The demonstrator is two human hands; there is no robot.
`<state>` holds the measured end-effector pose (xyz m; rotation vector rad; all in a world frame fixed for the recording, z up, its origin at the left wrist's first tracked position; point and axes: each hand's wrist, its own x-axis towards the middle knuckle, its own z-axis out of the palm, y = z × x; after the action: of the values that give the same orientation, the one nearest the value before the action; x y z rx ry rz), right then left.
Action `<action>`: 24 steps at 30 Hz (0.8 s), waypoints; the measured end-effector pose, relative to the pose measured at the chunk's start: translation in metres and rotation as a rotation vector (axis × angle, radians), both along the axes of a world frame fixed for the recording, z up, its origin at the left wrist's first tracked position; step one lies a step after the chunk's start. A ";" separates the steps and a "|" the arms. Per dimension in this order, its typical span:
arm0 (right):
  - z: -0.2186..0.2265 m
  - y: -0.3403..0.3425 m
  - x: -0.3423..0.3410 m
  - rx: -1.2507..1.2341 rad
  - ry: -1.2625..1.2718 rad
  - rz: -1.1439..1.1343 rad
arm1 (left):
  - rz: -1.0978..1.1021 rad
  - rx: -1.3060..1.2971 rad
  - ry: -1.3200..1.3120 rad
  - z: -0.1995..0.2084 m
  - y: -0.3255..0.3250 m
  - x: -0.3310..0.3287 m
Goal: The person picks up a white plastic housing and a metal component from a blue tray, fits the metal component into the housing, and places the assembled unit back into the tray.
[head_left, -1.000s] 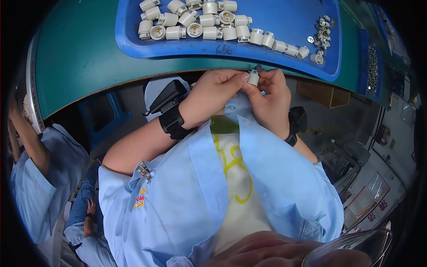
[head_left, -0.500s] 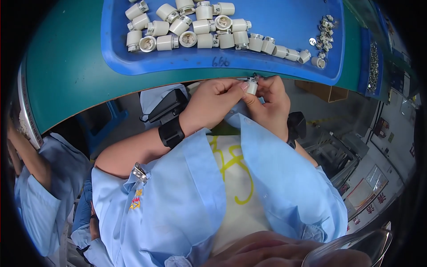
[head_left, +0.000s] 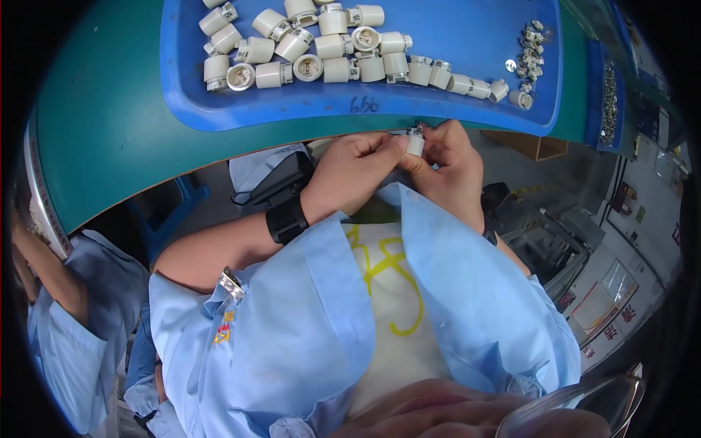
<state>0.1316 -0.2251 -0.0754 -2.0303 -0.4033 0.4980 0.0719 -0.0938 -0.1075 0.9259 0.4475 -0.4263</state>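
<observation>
A small white cylindrical socket (head_left: pixel 415 143) with a metal end is pinched between both hands just below the table's near edge. My left hand (head_left: pixel 358 171) closes on it from the left, and a black band sits on that wrist. My right hand (head_left: pixel 449 168) grips it from the right, fingers curled over its top. Above the hands, a blue tray (head_left: pixel 219 113) holds several more white sockets (head_left: pixel 321 47) lying loose in a heap.
A pile of small metal parts (head_left: pixel 529 55) lies at the tray's right end. The tray rests on a green table (head_left: pixel 102 124). Another person in a light blue sleeve (head_left: pixel 69 314) sits at the left. A cardboard box (head_left: pixel 526 144) sits under the table.
The view has tilted so the tray and hands sit lower in the picture. Both hands stay together on the socket, with only small finger shifts.
</observation>
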 end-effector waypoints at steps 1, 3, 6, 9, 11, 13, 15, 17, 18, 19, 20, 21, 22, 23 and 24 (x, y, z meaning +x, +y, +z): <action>0.001 -0.001 0.000 -0.042 0.025 0.022 | -0.004 0.013 0.002 -0.001 0.000 0.000; 0.004 -0.002 0.000 -0.127 0.073 0.060 | -0.012 0.024 -0.001 0.002 0.002 0.001; 0.004 -0.001 0.001 -0.064 0.041 0.015 | -0.034 0.000 0.054 0.018 0.006 0.007; 0.003 0.002 0.002 -0.027 0.021 0.002 | -0.048 0.056 0.040 0.014 0.007 0.005; 0.003 0.003 0.002 -0.027 0.022 0.014 | -0.050 0.094 0.029 0.009 0.006 0.002; 0.001 0.001 0.003 -0.007 0.008 0.032 | -0.034 0.105 -0.042 0.005 0.005 0.001; 0.001 -0.002 0.007 0.014 -0.004 0.065 | -0.020 0.125 -0.086 0.008 0.006 0.002; 0.006 -0.010 0.013 0.158 0.190 0.079 | 0.011 0.104 -0.118 0.015 0.005 0.000; 0.008 -0.015 0.015 0.289 0.394 0.088 | 0.024 0.091 -0.131 0.018 0.004 -0.002; 0.010 -0.018 0.015 0.417 0.599 0.097 | 0.023 0.100 -0.135 0.020 0.004 -0.005; 0.010 -0.018 0.014 0.425 0.596 0.098 | 0.067 0.043 -0.197 0.020 0.002 -0.008; 0.008 -0.018 0.013 0.518 0.660 0.128 | 0.110 -0.015 -0.257 0.019 0.001 -0.010; 0.007 -0.018 0.011 0.611 0.724 0.157 | 0.151 -0.075 -0.318 0.020 0.001 -0.012; 0.006 -0.018 0.011 0.703 0.787 0.186 | 0.144 -0.071 -0.319 0.022 0.002 -0.012; 0.007 -0.018 0.011 0.710 0.783 0.183 | 0.144 -0.087 -0.346 0.026 0.004 -0.011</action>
<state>0.1427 -0.2427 -0.0681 -1.0127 -0.2265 1.0366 0.0612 -0.0895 -0.0811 0.8560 0.1760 -0.1478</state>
